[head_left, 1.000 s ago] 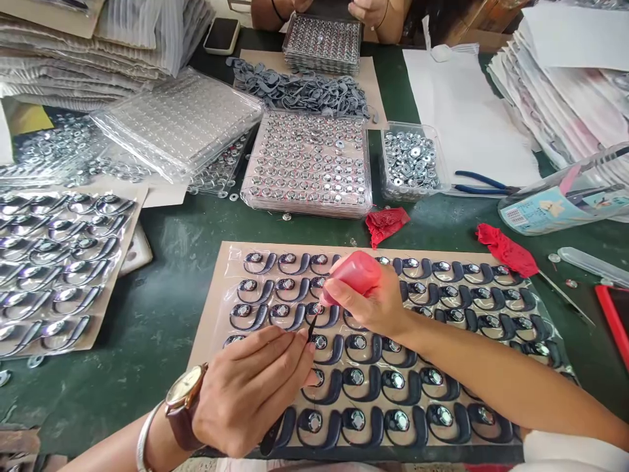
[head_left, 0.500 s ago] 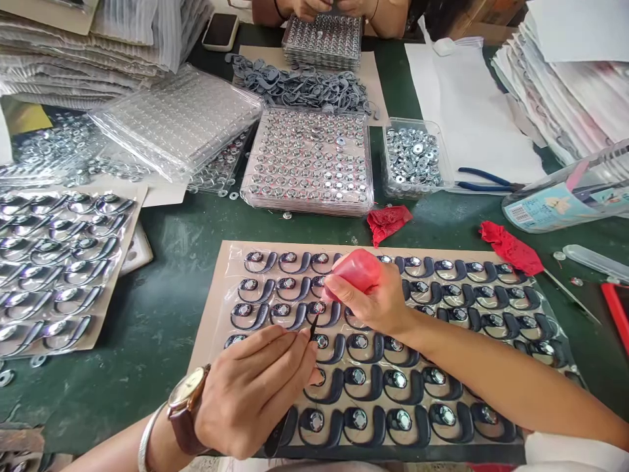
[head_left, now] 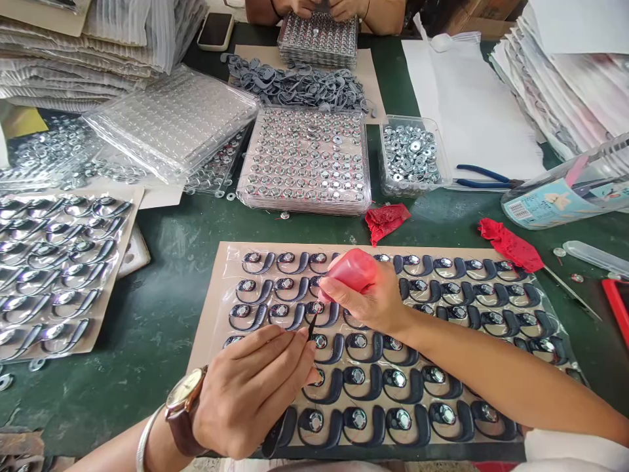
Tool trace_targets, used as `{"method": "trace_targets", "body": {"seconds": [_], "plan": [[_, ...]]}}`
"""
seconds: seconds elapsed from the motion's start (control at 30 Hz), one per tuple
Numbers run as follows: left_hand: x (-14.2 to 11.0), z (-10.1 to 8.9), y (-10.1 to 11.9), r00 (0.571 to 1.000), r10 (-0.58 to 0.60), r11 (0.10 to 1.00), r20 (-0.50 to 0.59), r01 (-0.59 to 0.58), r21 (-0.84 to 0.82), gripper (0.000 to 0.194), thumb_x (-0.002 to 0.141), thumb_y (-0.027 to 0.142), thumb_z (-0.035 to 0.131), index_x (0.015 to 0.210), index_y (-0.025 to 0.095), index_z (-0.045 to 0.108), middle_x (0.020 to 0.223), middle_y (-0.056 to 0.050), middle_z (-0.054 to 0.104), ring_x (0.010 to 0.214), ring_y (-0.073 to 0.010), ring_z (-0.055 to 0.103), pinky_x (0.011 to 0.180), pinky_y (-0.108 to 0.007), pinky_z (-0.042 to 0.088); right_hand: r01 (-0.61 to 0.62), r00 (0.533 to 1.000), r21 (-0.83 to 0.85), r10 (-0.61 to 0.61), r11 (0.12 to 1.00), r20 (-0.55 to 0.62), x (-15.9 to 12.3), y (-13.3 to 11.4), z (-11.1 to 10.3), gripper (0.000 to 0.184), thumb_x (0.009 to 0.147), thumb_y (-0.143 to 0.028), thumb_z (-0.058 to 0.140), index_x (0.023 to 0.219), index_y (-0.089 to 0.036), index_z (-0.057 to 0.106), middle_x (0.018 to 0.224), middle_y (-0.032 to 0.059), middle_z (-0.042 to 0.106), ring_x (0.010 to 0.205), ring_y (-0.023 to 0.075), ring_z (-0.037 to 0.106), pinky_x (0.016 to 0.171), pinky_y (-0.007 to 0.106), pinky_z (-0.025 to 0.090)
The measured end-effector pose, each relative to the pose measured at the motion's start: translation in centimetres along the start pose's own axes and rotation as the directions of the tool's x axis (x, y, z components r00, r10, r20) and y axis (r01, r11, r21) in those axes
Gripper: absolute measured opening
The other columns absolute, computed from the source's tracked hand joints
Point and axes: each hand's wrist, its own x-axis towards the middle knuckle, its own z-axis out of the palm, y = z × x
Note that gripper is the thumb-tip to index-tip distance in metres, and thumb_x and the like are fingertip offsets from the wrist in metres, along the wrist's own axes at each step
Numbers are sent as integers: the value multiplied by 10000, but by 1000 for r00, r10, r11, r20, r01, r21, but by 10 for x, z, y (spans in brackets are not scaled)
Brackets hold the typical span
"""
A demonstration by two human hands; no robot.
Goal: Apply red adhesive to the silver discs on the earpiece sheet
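Note:
My right hand [head_left: 376, 298] grips a small pink squeeze bottle [head_left: 354, 269], its nozzle pointing down at one dark ear-hook piece in the third row of the cardboard sheet [head_left: 211, 314]. The sheet carries several rows of dark ear hooks [head_left: 393, 380] with round metal speaker discs. My left hand [head_left: 255, 393], with a brown-strapped watch [head_left: 184, 403] on the wrist, pinches a thin dark pointed tool [head_left: 311, 325]. The tool's tip rests beside the same piece.
A second sheet of ear hooks [head_left: 59, 262] lies at the left. Behind are a clear tray of metal discs [head_left: 304, 160], a small box of washers [head_left: 411, 156], loose grey hooks [head_left: 299, 85], blue pliers [head_left: 484, 178], red rags [head_left: 508, 246] and stacked blister trays [head_left: 171, 121]. Another person's hands [head_left: 319, 8] work opposite.
Both hands hold almost still over the same piece. The view has shifted slightly, so the table items sit a little further left and higher.

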Motion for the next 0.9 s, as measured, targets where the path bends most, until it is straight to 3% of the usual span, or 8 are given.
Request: {"method": "trace_targets", "body": {"seconds": [0.37, 0.7, 0.9], "plan": [[9, -4, -1, 1000, 0, 1000, 7, 0, -22, 190, 863, 93, 630, 1035, 35, 690, 1009, -120, 736, 973, -244, 699, 853, -390, 572, 0, 1000, 124, -1, 992, 7, -1, 0, -2, 155, 833, -338, 706, 830, -200, 635, 640, 8, 689, 596, 147, 646, 620, 281, 537], [9, -5, -1, 1000, -15, 1000, 7, 15, -15, 186, 866, 108, 631, 1031, 50, 692, 1006, -108, 738, 956, -234, 704, 861, -381, 579, -26, 998, 111, 19, 993, 57, -1, 1, -1, 181, 828, -366, 710, 833, -197, 646, 633, 6, 686, 591, 146, 647, 607, 275, 544], [8, -3, -2, 1000, -14, 1000, 10, 14, -26, 195, 858, 113, 634, 1033, 48, 690, 1018, -115, 732, 950, -237, 704, 860, -377, 582, 2, 999, 93, 2, 996, -41, 0, -6, -4, 178, 858, -336, 677, 759, -191, 646, 619, 3, 683, 565, 135, 650, 569, 252, 529]]}}
